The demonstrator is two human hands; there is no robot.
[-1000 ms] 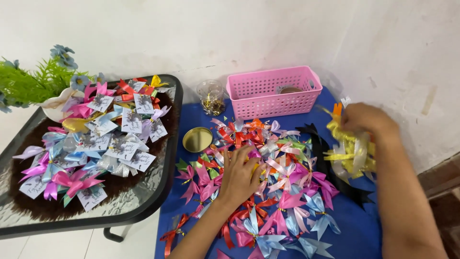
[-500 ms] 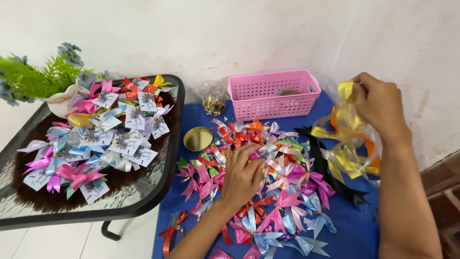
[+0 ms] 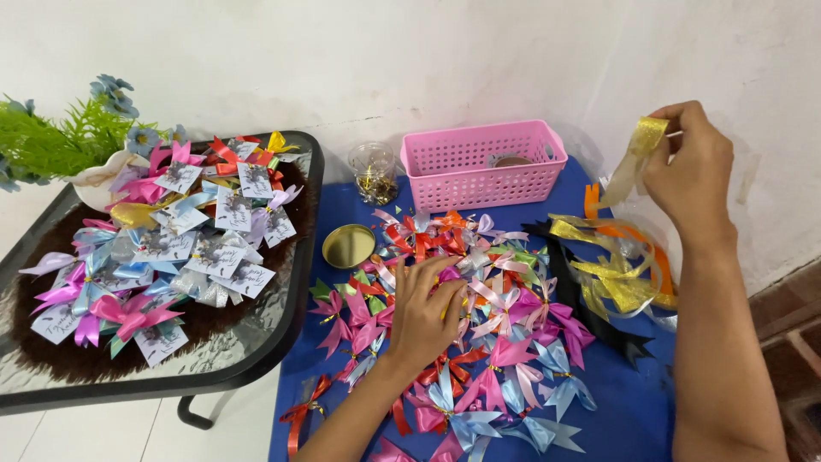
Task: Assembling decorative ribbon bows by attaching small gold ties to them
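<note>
Head view, looking down on a blue table [image 3: 633, 419] set against a white wall. Left hand [image 3: 425, 315] flat, palm down, fingers loosely spread, resting on the heap of small satin ribbon bows [image 3: 487, 342] in pink, red, light blue, green and orange at the middle of the table; nothing gripped there. Right hand [image 3: 691, 167] raised over the right edge of the table, fingers pinched narrow on the upper end of a shiny gold ribbon strip [image 3: 637, 152], strip hanging down and slightly leftward from the fingertips. Just below, a loose tangle of gold and orange ribbon lengths [image 3: 620, 269] on clear plastic wrap at the right edge, with black ribbon [image 3: 590, 299] lying under it. Pink perforated plastic basket [image 3: 483, 162] at the far edge of the table, near the wall. Small clear glass jar [image 3: 374, 171] with brassy bits inside just left of the basket, at the far left corner. Round gold metal lid [image 3: 348, 245] lying flat near the left edge, apart from the jar. To the left, a separate black-rimmed glass-topped side table [image 3: 256, 342] with a brown furry mat, carrying finished bows with white paper tags [image 3: 184, 248]. White vase of green leaves and blue flowers [image 3: 68, 141] at that side table's far left corner.
</note>
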